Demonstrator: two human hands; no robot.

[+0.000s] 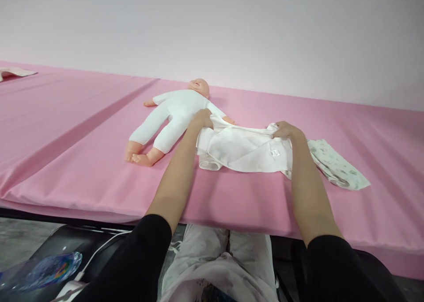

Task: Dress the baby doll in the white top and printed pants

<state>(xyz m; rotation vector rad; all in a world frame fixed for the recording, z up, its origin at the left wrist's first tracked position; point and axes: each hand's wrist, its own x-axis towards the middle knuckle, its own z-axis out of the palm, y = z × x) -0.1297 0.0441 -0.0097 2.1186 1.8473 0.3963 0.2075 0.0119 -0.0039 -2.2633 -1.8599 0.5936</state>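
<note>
A white baby garment lies partly bunched on the pink-covered table, a small label showing near its right side. My left hand is closed on its upper left edge, beside a doll's arm. My right hand grips the upper right edge. Left of the garment, the baby doll lies on its back in a white suit, head toward the wall, bare feet toward the front left. A patterned folded cloth extends to the right, past my right forearm.
The pink table cover has raised folds. At the far left edge lies a pale cloth. Below the table, a plastic bottle and a white cable rest on a black seat. A pale wall stands behind.
</note>
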